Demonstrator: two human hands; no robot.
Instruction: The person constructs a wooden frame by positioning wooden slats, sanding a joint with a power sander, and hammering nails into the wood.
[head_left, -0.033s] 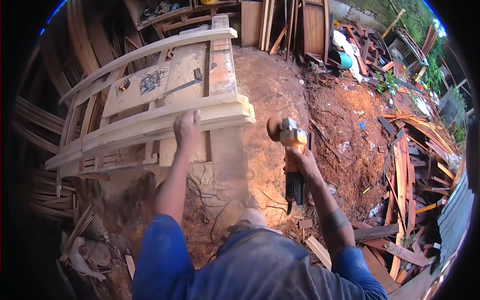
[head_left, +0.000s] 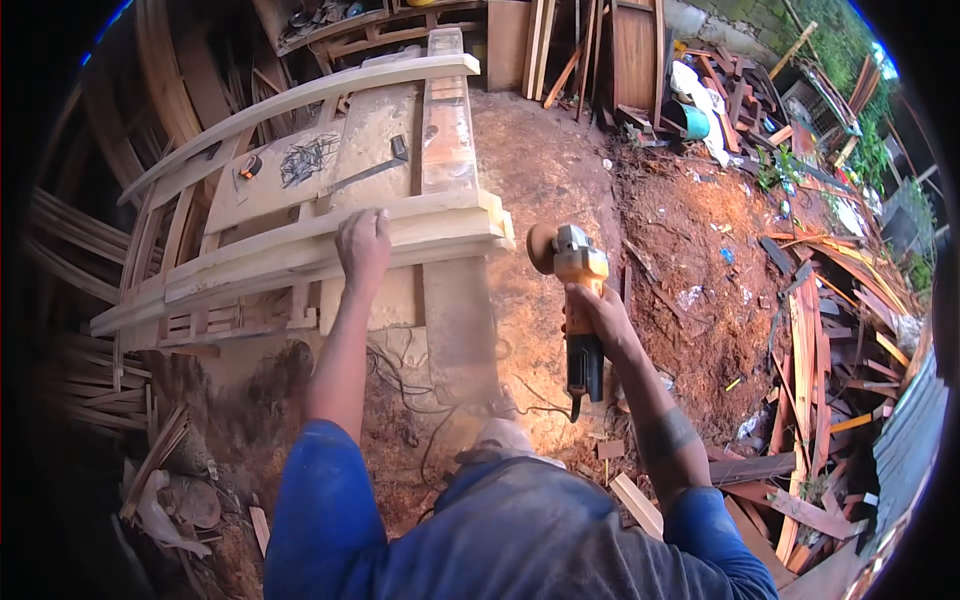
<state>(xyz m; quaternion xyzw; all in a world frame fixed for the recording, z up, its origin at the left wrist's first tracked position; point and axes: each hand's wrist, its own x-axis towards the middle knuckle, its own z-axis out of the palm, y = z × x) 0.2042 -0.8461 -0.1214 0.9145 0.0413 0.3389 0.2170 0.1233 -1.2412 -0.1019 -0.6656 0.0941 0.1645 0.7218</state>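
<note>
Pretty much identical to the earlier shot, nothing shifted: same grip, same spots.

Left hand (head_left: pixel 362 243) flat on top of the curved wooden rail (head_left: pixel 300 245), fingers pressed together and draped over its far edge, palm down on pale, freshly cut timber. Rail bowed like an arch, smooth-looking and light, stacked with a second curved piece (head_left: pixel 300 100) further out beyond the fingertips, both lying across a dusty workbench (head_left: pixel 445 140) with a reddish plank along its right side.

Right hand (head_left: pixel 597 312) wrapped tight around the angle grinder (head_left: pixel 575 300), fingers curled fully round the yellow body, black handle end sticking back below the wrist. Round sanding disc (head_left: pixel 541 247) just past the knuckles, tan and worn-looking, hanging close to the rail's right end but not touching it, over bare ground.

Reddish sawdust-covered dirt (head_left: pixel 560 170) under everything, black cord (head_left: pixel 400 370) tangled near the left forearm, scrap boards (head_left: pixel 820 330) piled well off to the right of the grinder hand.
</note>
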